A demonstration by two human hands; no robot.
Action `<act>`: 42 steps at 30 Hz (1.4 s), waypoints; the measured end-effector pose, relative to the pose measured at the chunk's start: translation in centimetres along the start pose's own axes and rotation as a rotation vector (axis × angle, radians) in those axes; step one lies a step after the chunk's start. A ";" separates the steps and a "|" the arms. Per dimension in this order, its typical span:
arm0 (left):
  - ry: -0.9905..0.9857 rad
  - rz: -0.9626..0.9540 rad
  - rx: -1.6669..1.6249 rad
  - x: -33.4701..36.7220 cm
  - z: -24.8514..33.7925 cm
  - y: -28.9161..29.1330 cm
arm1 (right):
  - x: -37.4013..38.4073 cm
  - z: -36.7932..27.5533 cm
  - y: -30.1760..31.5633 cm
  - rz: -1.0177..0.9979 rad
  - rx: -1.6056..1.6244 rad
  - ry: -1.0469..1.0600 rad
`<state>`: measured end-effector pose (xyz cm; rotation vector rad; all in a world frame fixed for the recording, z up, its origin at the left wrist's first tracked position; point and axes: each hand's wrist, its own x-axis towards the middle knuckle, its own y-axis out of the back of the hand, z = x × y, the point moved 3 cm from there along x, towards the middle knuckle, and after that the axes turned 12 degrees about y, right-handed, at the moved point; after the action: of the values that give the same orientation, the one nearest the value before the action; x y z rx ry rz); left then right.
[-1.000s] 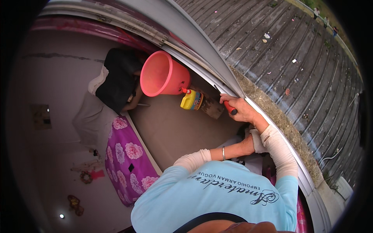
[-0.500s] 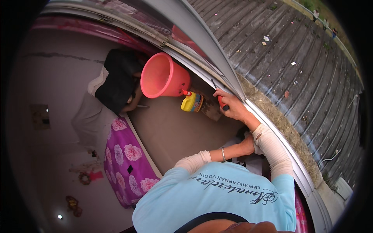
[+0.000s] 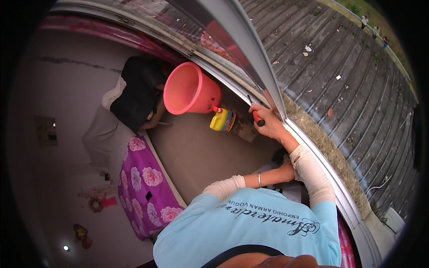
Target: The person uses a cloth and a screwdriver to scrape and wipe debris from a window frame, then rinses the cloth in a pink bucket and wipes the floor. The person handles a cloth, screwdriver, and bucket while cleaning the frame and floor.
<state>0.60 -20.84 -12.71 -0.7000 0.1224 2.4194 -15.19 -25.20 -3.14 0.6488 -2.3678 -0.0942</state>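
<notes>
My right hand (image 3: pixel 270 125) is closed round the red and black handle of a screwdriver (image 3: pixel 258 118). Its dark shaft points away from me, along the inner edge of the white window frame (image 3: pixel 319 163). My left hand (image 3: pixel 285 172) lies beside my right forearm near the sleeve cuff, and its fingers are mostly hidden. Beyond the window frame rises an opened window sash (image 3: pixel 257 53), close to my right hand. To the left of that hand stands a yellow bottle with a red cap (image 3: pixel 222 119). A pink-red bucket (image 3: pixel 208 95) is just behind the bottle.
At the far left, a person in dark clothing (image 3: pixel 134 96) bends near the bucket. A bed with a purple flowered cover (image 3: pixel 145 183) stands to my left, a small dark object (image 3: pixel 149 195) on it. Outside the window lies a dark ribbed roof (image 3: pixel 348 89) with scattered litter.
The window sash has swung a little to the right, showing more of its glass. My right hand keeps its hold on the screwdriver, and my left hand stays by the right forearm.
</notes>
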 end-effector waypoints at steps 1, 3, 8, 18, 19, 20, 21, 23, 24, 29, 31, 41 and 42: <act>-0.004 0.044 0.143 0.1 0.0 0.1 | -0.1 -0.2 0.2 0.011 0.016 -0.015; -0.018 0.093 0.232 0.4 -1.1 0.0 | 0.0 -0.3 0.2 0.044 0.030 0.006; -0.056 0.072 0.143 1.3 -4.8 0.1 | 0.3 0.4 -0.6 0.067 0.005 0.060; -0.084 0.101 0.095 0.1 -0.2 0.5 | -0.3 0.1 -0.7 0.009 0.028 -0.097; -0.078 0.096 0.130 0.1 -0.1 0.5 | -0.9 -0.7 -0.2 -0.006 0.027 -0.132; -0.074 0.091 0.165 0.1 0.0 0.4 | -1.5 -1.4 0.3 -0.022 0.025 -0.168; -0.077 0.086 0.088 0.2 0.5 0.2 | -2.0 -1.9 0.7 -0.003 0.037 -0.187; -0.099 0.106 0.042 0.3 0.9 0.1 | -2.6 -2.2 1.1 -0.002 0.034 -0.167; -0.117 0.128 0.074 0.5 0.5 0.0 | -2.8 -2.3 1.3 0.002 0.032 -0.157; -0.086 0.152 0.263 0.8 -1.0 0.0 | -1.8 -1.6 1.1 -0.007 0.005 -0.141; -0.053 0.153 0.268 0.6 -0.5 0.0 | -1.8 -1.9 1.2 -0.014 0.015 -0.161; -0.145 0.253 0.309 1.5 -1.8 -0.4 | -2.3 -2.9 1.7 0.020 0.008 -0.135; -0.134 0.231 0.398 0.8 0.3 0.1 | -3.1 -3.7 2.6 0.000 0.000 -0.170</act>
<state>-0.12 -20.37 -12.92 -0.3569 0.6409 2.5382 -11.92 -21.07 -1.52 0.6641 -2.5301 -0.1553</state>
